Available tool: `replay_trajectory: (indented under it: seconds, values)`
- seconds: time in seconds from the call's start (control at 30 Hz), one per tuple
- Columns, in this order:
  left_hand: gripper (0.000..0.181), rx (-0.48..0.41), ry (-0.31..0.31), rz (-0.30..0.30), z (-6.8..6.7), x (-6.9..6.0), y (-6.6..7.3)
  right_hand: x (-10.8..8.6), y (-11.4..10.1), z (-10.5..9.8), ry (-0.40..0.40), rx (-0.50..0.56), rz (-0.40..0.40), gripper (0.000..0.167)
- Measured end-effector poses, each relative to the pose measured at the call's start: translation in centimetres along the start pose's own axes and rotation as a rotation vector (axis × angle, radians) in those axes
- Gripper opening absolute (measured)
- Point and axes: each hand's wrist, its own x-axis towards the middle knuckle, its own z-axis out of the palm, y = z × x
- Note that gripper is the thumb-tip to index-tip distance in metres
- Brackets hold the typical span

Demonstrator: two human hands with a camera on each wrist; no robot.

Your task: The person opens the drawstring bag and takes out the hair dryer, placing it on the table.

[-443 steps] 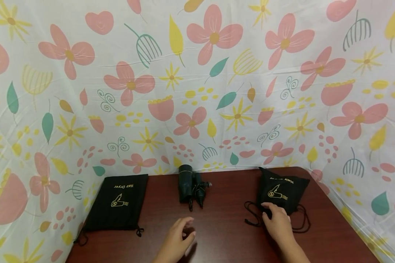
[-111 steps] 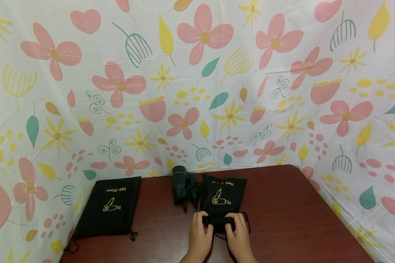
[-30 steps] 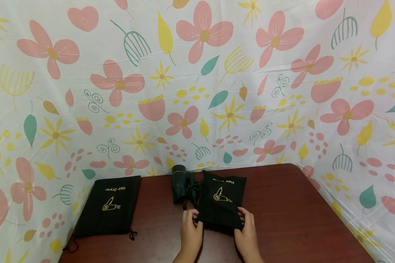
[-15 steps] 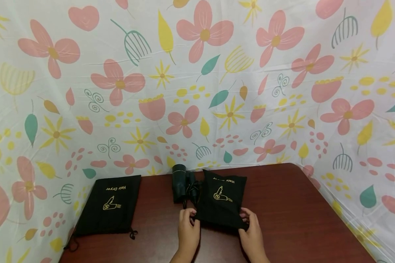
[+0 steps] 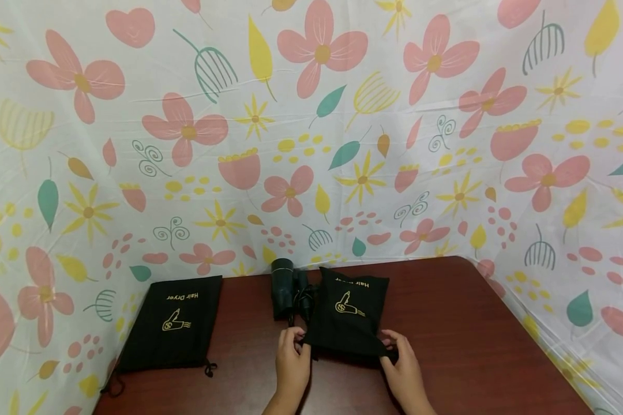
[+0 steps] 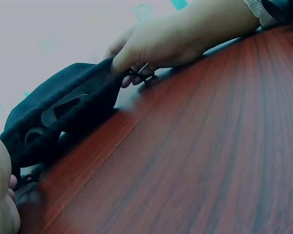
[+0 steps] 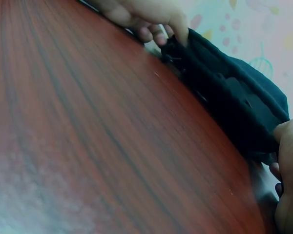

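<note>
Head view is showing me the left hand [image 5: 292, 360] and right hand [image 5: 402, 364], fingers [image 5: 293, 333] pinching the mouth corners of the black bag [image 5: 346, 325] beside the hair dryer [image 5: 282, 290] on the worktop [image 5: 472, 334], and I am judging that uneven pulling is risking a slipped corner.

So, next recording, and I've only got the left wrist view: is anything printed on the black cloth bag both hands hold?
Observer: Yes. In the head view, the black cloth bag carries a gold outline of a hair dryer.

Reviewer: What lies nearest it?

Observer: A dark cylindrical device with a bundled cord, close by its left side; I can't tell whether they touch.

Reviewer: And farther left?

Observer: A second black cloth bag, flat on the reddish-brown wooden table.
</note>
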Motion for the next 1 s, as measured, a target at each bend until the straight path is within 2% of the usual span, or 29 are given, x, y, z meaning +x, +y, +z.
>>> replay_trajectory:
  seconds: [0.4, 0.5, 0.6, 0.73, 0.87, 1.0]
  values:
    - [0.03, 0.008, 0.006, 0.008, -0.12, 0.48, -0.25, 0.23, 0.27, -0.42, 0.047, -0.035, -0.041, 0.055]
    - [0.027, 0.014, -0.016, 0.001, -0.17, 0.5, -0.16, 0.19, 0.24, -0.58, 0.029, -0.072, -0.005, 0.054]
    - [0.025, 0.028, -0.046, -0.016, -0.27, 0.49, -0.06, 0.15, 0.18, -0.7, -0.017, -0.096, 0.069, 0.05]
    - [0.023, 0.045, -0.07, -0.05, -0.31, 0.53, -0.14, 0.22, 0.14, -0.58, -0.053, -0.116, 0.129, 0.037]
    - [0.026, 0.057, -0.083, -0.068, -0.29, 0.52, -0.28, 0.26, 0.06, -0.27, -0.017, -0.119, 0.082, 0.026]
    - [0.023, 0.083, -0.091, -0.049, -0.25, 0.48, -0.16, 0.15, 0.03, -0.1, 0.013, -0.132, 0.007, 0.032]
